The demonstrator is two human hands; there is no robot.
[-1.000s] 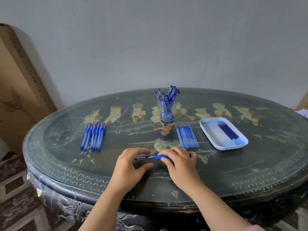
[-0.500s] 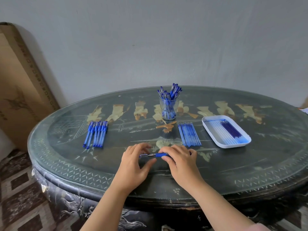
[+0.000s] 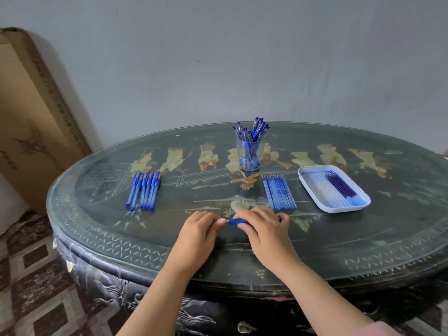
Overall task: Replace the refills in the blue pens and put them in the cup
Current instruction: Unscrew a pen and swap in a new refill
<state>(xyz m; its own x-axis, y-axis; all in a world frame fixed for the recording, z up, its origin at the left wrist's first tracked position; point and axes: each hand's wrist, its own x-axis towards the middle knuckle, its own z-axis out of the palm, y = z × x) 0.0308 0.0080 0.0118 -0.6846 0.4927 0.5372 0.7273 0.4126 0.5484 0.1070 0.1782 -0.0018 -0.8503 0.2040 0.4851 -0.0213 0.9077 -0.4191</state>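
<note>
As they meet over the bench [image 3: 339,241], left hand [image 3: 198,232] and right hand [image 3: 265,232] pinch one blue pen [image 3: 236,222], fingers [image 3: 246,215] curled. Only its blue grip shows.

Open tabletop [image 3: 206,190] between pen row [image 3: 143,191] and refills [image 3: 279,192], cup [image 3: 249,154] behind

Light's soft and kinda flat with a cool bluish cast, nothing harsh. The dark oval glass-topped table [image 3: 339,241] has a pale sheen along its far edge. There are only faint, blurry shadows under the left hand [image 3: 196,229] and right hand [image 3: 265,230]. The wide lens bends the tall brown cardboard box [image 3: 29,117] at the left. Centre's sharp, corners softer.
</note>
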